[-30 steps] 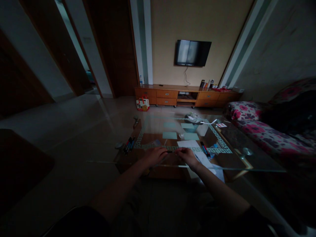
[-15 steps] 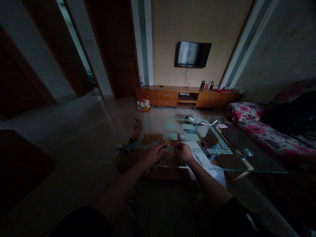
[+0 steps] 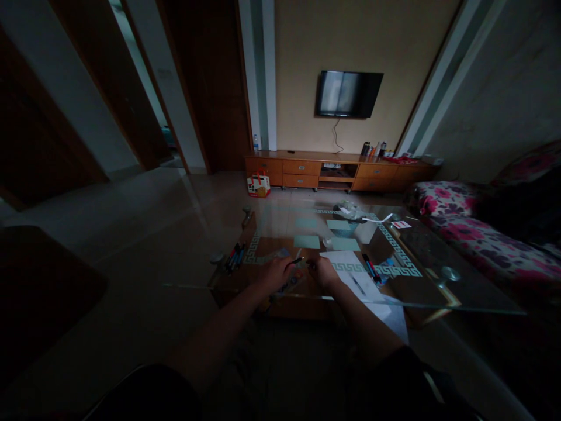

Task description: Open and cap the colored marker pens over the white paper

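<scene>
Glass table (image 3: 477, 299), markers (image 3: 371, 269) and paper (image 3: 344, 259) near right hand (image 3: 323, 272)

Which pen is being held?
The dark pen in the left hand; the other pen, over white paper, and the markers lie unheld.

Glass tbl (image 3: 486, 297) is edged w/ a key-pattern band. Markers (image 3: 235, 258) are bunched at L end; more markers (image 3: 371, 268) are laid R of centre. Card (image 3: 401, 224) is placed far R. White paper (image 3: 342, 258) w/ pen (image 3: 357, 285): on or under glass, unclear.
</scene>
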Motion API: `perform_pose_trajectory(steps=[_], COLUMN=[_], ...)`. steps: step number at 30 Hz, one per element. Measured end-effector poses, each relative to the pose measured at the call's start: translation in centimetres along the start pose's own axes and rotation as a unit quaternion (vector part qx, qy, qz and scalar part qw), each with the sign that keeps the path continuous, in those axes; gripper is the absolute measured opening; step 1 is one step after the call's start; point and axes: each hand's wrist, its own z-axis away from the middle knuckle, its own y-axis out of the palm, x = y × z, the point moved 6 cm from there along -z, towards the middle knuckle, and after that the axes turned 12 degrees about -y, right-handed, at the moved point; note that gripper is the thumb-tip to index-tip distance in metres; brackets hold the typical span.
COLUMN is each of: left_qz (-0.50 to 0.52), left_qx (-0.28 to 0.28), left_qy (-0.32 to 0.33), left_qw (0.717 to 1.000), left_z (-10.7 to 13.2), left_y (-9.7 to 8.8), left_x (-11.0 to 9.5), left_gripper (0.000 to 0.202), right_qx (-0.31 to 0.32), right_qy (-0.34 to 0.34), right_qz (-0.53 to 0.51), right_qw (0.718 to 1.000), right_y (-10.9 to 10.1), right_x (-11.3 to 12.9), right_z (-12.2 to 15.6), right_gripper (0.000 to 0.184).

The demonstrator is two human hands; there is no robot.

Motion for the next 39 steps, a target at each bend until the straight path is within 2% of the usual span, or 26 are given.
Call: perform_pose_trajectory(steps=[5, 17, 25, 32, 39], left_qz=[0.002, 0.012, 0.034, 0.063, 0.067], left_qx=[0.000, 0.006, 0.007, 0.026, 0.016], left_qy=[-0.001, -0.001, 0.009, 0.079, 0.159], left_qw=[1.000, 1.000, 0.999, 0.995, 0.985], left_z=[0.1, 0.2, 0.3, 0.4, 0.4], left_y=[-0.1, -0.2, -0.2, 0.2, 0.6], left_x=[0.0, -0.1, -0.3, -0.7, -1.2], left_gripper=[0.034, 0.033, 0.031, 0.029, 0.018], right_qx=[-0.009, -0.018, -0.100, -0.096, -0.052], right_qy=[0.014, -0.007, -0.027, -0.080, -0.129], right_qz=[-0.011, -0.004, -0.036, -0.027, 0.001], right_qw=[1.000, 1.000, 0.994, 0.992, 0.990], right_y=[0.6, 0.7, -1.6, -3.9, -4.1], right_x=[-0.5, -0.1, 0.0, 1.7, 3.3], right_z=[0.0, 0.1, 1.5, 3.7, 4.7], right_gripper=[0.042, 0.037, 0.038, 0.035, 0.029])
